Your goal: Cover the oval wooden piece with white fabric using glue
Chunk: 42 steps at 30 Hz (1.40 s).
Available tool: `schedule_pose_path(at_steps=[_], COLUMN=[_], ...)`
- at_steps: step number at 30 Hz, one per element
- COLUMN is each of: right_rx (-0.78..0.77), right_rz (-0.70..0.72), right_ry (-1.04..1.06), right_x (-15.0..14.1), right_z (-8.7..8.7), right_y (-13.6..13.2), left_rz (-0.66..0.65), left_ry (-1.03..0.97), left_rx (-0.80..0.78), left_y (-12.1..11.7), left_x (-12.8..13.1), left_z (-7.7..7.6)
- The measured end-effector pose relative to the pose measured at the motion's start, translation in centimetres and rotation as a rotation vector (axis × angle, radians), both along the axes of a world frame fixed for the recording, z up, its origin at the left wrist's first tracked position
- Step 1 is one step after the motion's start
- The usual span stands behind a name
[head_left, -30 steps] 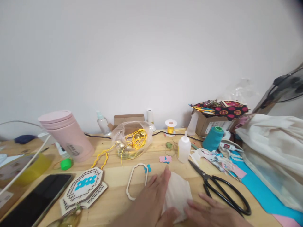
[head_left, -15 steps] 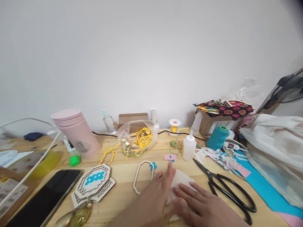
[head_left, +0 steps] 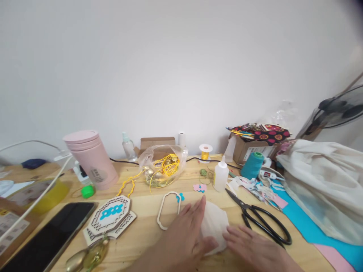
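Observation:
A thin white sheet (head_left: 214, 222), paper or cloth, lies flat on the table between my hands. My left hand (head_left: 185, 230) rests along its left side, fingers stretched out and thumb over its lower part. At the lower right edge, my right hand (head_left: 252, 243) touches it with outstretched fingertips. A pale wooden frame (head_left: 159, 214) with an open middle lies just left of my left hand, with a blue paper flower shape (head_left: 180, 197) at its upper right. Beyond my left fingertips are small pink paper shapes (head_left: 199, 187).
Black-handled scissors (head_left: 245, 207) lie right of my hands, near a white glue bottle (head_left: 221, 176). Lattice wooden pieces (head_left: 112, 215), a phone (head_left: 51, 234) and a pink tumbler (head_left: 90, 160) occupy the left. A white cloth bag (head_left: 323, 181) and blue paper (head_left: 309, 223) are at right.
My right hand has slid right and off most of the white sheet, leaving more of it uncovered. The left hand stays on its left side. The view has shifted slightly.

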State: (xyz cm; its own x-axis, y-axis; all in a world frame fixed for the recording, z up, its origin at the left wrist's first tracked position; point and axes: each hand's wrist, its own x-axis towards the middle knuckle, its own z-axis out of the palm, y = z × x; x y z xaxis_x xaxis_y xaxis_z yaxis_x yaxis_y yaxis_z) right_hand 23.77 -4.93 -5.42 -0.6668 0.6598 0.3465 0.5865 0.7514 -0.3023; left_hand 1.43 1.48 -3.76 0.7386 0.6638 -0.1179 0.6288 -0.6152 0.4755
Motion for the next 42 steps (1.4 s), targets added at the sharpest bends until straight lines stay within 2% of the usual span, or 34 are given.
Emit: schedule_pose_path(at_steps=[3, 6, 9, 11, 14, 18, 21, 24, 29, 32, 36, 40, 42], right_rx=[0.081, 0.106, 0.138, 0.155, 0.145, 0.098, -0.01, -0.137, -0.158, -0.155, -0.122, -0.015, 0.007], right_rz=[-0.001, 0.035, -0.065, -0.157, -0.225, -0.241, -0.221, -0.178, -0.2, -0.199, -0.295, -0.129, -0.073], right_ry=[-0.139, -0.243, -0.21, -0.185, -0.199, -0.209, -0.259, -0.335, -0.318, -0.313, -0.33, -0.338, -0.352], right_x=[-0.6, -1.3, -1.8, -2.1, -2.6, -3.0, -3.2, -3.7, -4.9, -5.1, -4.6, -4.1, -3.9], right_z=[-0.4, -1.8, -2.8, -2.6, -1.7, -1.0, -0.3, 0.9, 2.1, 1.8, 0.7, -0.6, -0.7], right_y=[1.0, 2.0, 2.4, 2.4, 2.4, 2.3, 2.6, 3.3, 4.4, 4.7, 4.6, 4.5, 4.2], left_rz=[-0.062, -0.14, -0.147, -0.145, -0.14, -0.103, -0.073, -0.052, -0.022, -0.002, 0.107, -0.003, -0.019], left_ry=[0.051, 0.105, 0.16, 0.186, 0.214, 0.194, 0.183, 0.196, 0.123, 0.123, 0.171, 0.166, 0.165], left_rx=[0.109, 0.226, 0.286, 0.306, 0.341, 0.454, 0.524, 0.519, 0.502, 0.491, 0.527, 0.485, 0.474], left_y=[-0.1, -0.1, 0.0, 0.1, 0.2, 0.2, 0.0, 0.0, 0.2, 0.1, -0.2, 0.1, 0.1], left_x=[0.2, 0.1, 0.0, -0.1, -0.1, -0.2, -0.4, -0.8, -1.0, -0.6, -0.1, -0.7, -1.0], left_z=[-0.4, -1.0, -1.4, -1.5, -1.9, -2.8, -3.5, -4.2, -5.3, -5.7, -5.8, -5.4, -5.0])
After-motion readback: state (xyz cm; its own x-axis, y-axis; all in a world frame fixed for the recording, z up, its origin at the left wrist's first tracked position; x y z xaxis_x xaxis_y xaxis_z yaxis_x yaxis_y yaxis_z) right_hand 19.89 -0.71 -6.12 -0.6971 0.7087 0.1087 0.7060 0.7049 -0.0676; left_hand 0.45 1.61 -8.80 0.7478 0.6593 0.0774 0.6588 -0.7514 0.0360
